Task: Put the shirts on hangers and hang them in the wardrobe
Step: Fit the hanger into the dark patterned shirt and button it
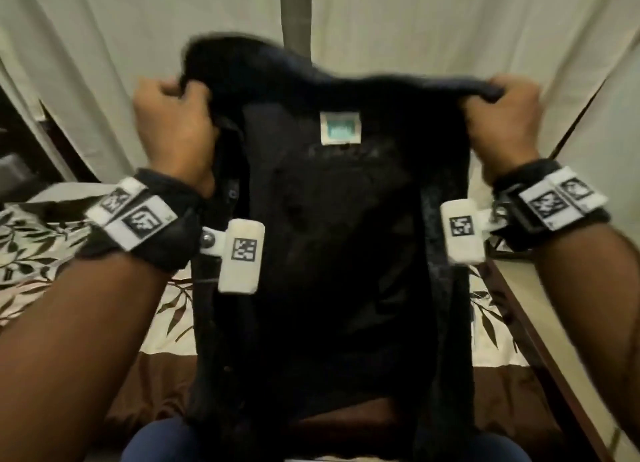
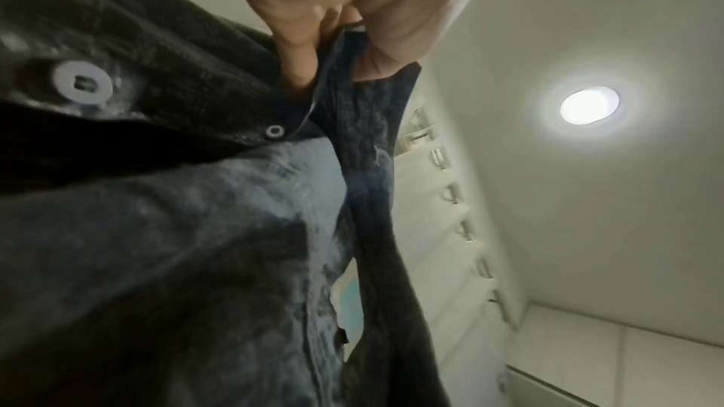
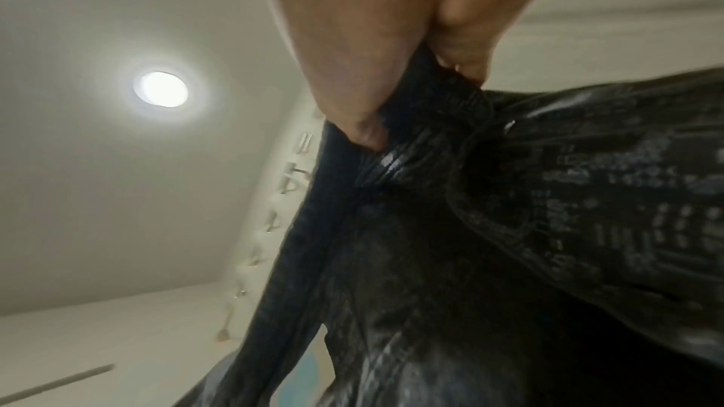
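Note:
A dark navy button shirt (image 1: 329, 253) hangs in front of me, held up by its shoulders. Its inside faces me, with a pale label (image 1: 340, 128) below the collar. My left hand (image 1: 173, 122) grips the shirt's left shoulder, fingers curled into the cloth (image 2: 313, 51). My right hand (image 1: 498, 115) grips the right shoulder the same way (image 3: 391, 122). The shirt's lower part drops toward my lap. No hanger shows in any view.
Pale curtains (image 1: 104, 39) hang behind the shirt, with a dark pole (image 1: 296, 11) at the centre. A leaf-patterned bedspread (image 1: 41, 240) lies below on both sides. A brown wooden edge (image 1: 540, 344) runs down the right. A ceiling light (image 2: 589, 105) glows overhead.

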Motion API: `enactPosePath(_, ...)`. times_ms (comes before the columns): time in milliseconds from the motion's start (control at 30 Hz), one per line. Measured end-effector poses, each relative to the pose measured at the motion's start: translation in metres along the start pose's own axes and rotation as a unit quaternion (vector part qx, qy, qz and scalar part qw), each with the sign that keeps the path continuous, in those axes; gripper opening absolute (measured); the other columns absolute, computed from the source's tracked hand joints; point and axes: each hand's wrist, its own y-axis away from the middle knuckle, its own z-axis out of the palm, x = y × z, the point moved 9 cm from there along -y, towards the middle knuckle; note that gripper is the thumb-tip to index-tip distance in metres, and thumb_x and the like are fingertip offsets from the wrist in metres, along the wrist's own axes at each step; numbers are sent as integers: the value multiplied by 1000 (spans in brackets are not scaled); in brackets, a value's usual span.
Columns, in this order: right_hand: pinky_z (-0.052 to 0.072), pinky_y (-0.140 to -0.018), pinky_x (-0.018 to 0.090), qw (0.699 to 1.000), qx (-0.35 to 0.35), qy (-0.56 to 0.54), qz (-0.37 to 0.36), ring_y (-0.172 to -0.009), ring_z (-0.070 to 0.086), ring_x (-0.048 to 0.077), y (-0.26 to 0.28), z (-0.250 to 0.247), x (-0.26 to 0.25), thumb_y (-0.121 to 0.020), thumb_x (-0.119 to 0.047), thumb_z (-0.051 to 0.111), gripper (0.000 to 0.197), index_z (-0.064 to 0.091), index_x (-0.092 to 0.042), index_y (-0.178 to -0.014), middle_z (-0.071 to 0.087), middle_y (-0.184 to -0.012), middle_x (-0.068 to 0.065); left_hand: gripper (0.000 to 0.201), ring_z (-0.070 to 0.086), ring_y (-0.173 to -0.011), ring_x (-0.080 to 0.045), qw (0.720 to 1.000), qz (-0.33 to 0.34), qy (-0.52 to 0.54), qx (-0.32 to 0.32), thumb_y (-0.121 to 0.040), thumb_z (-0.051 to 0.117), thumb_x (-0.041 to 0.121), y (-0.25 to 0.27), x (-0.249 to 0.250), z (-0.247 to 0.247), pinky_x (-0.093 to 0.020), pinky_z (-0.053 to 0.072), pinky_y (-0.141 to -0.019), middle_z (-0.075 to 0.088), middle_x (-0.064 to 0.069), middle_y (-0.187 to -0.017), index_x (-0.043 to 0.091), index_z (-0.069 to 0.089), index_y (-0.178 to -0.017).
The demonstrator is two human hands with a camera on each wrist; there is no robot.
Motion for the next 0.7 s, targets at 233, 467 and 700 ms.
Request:
enactPosePath(233,50,-82,34,990,-55,29,123,-91,61,23,-16,140,140,-84,-18,63,26,69,-6,-107,68,-98,12,34,69,-77,-31,968,-185,-6,-172,-66,70,20,12,-156,100,-47,58,-76,67,-16,-85,6,62,-95)
enactPosePath(467,39,-105,34,936,-279,142,161,-132,47,33,54,210,278,-84,-12,74,75,35,-8,-149,47,-146,19,56,63,-87,-26,919,-265,-198,-217,-74,69,17,50,-291,48,-37,55,-75,63,-5,-102,17,47,-126)
enactPosePath(700,38,-109,55,776,-331,349,409,-130,43,45,309,68,447,-79,-59,72,93,31,-15,-150,42,-146,24,37,64,-86,-26,686,-394,-491,-364,-85,74,42,251,-394,-143,-40,52,-81,69,-14,-103,10,62,-99)
